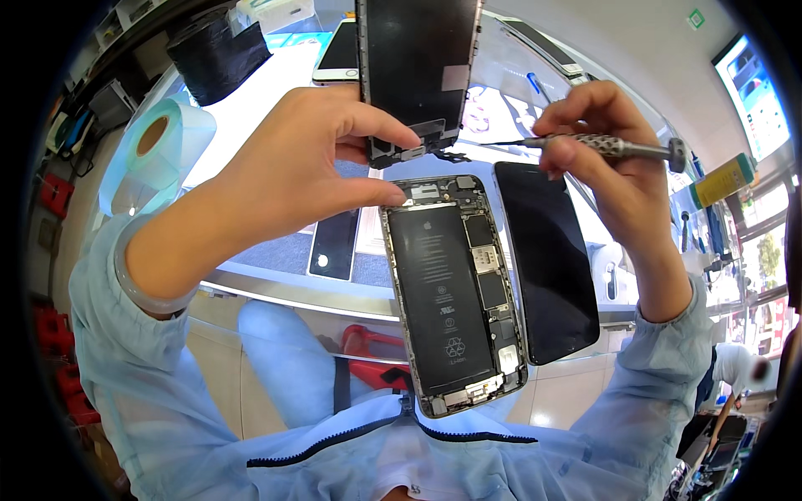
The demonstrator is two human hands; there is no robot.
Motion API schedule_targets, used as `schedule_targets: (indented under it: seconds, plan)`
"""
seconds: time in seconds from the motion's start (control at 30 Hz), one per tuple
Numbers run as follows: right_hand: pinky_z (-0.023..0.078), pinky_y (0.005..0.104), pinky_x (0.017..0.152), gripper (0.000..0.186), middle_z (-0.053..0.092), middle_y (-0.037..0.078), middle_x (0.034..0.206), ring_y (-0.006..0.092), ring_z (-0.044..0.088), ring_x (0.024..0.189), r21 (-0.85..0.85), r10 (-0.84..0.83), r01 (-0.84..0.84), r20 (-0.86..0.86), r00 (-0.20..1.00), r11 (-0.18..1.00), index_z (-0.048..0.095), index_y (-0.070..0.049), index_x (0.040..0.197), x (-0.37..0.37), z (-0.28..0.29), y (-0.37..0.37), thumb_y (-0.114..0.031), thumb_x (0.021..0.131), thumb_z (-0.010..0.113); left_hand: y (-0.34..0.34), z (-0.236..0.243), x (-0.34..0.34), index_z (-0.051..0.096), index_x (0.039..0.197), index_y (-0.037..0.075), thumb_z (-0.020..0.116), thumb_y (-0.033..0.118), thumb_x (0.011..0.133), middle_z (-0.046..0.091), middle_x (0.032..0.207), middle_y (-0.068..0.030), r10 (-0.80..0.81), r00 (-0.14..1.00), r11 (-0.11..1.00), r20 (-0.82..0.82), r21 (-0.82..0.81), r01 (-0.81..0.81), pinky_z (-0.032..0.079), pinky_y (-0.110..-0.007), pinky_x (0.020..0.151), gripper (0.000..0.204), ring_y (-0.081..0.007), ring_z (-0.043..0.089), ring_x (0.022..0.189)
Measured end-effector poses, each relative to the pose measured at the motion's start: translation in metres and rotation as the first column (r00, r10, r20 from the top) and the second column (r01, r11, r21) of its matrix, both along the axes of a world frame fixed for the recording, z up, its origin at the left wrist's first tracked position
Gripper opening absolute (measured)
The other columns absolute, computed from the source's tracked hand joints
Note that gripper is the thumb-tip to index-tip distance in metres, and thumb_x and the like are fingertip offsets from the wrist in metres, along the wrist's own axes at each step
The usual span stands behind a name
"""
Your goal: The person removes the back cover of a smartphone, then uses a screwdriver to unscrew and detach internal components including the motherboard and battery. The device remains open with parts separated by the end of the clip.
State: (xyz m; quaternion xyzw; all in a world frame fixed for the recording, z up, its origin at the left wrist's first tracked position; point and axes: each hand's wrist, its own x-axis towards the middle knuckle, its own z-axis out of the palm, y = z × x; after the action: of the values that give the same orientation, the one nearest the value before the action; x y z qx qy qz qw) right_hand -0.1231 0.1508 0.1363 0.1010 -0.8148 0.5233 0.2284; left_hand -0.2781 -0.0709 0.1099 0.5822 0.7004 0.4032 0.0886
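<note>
An opened smartphone body [443,301] lies before me with its battery and boards bare. Above its far end a detached-looking phone screen [416,63] stands raised, its inner side toward me; a flex cable shows at its lower edge. My left hand [305,159] grips that lower edge, index finger in front and other fingers partly hidden behind, while the thumb rests on the body's top edge. My right hand [614,163] is closed round a knurled screwdriver [601,145], its thin tip pointing left near the cable. A second black phone screen [547,267] lies right of the body.
On the bright glass counter stand a light-blue film roll [188,138] and a black roll [219,63] at left. A white-framed phone [337,54] lies behind, another phone [336,246] below my left wrist. A yellow-green bottle [723,182] is at right. A person [728,367] shows beyond.
</note>
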Motion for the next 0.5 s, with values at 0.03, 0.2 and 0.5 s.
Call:
schedule_targets:
  seconds: [0.03, 0.2, 0.5]
  plan:
    - [0.048, 0.0202, 0.057, 0.028, 0.063, 0.012, 0.091, 0.0106, 0.062, 0.067, 0.049, 0.056, -0.055, -0.004, 0.998, 0.997, 0.049, -0.001, 0.11, -0.004, -0.002, -0.002, -0.007, 0.087, 0.064, 0.0, 0.002, 0.0, 0.068, 0.105, 0.005, 0.081, 0.007, 0.066, 0.06, 0.091, -0.007, 0.001, 1.0, 1.0, -0.022, -0.012, -0.001, 0.055, -0.026, 0.079, 0.042, -0.0148, 0.063, 0.083]
    - [0.049, 0.0176, 0.054, 0.058, 0.066, 0.011, 0.084, 0.0092, 0.062, 0.063, 0.13, -0.048, 0.058, -0.08, 0.996, 0.99, 0.033, -0.005, 0.132, -0.013, -0.004, -0.021, -0.007, 0.085, 0.066, -0.003, 0.002, -0.001, 0.068, 0.104, 0.004, 0.081, 0.006, 0.066, 0.061, 0.092, -0.0078, -0.018, 0.999, 1.0, -0.042, -0.002, 0.018, 0.055, -0.027, 0.081, 0.041, -0.0155, 0.064, 0.085]
    - [0.058, 0.0257, 0.061, 0.096, 0.026, 0.02, 0.133, 0.0229, 0.068, 0.076, 0.038, -0.049, 0.062, -0.275, 0.96, 0.997, -0.001, -0.005, 0.14, -0.026, -0.017, -0.032, 0.009, 0.075, 0.069, -0.007, -0.006, -0.003, 0.067, 0.104, 0.001, 0.08, 0.003, 0.067, 0.063, 0.098, -0.0099, -0.05, 0.999, 0.998, -0.021, 0.031, 0.051, 0.055, -0.028, 0.083, 0.039, -0.0181, 0.065, 0.09]
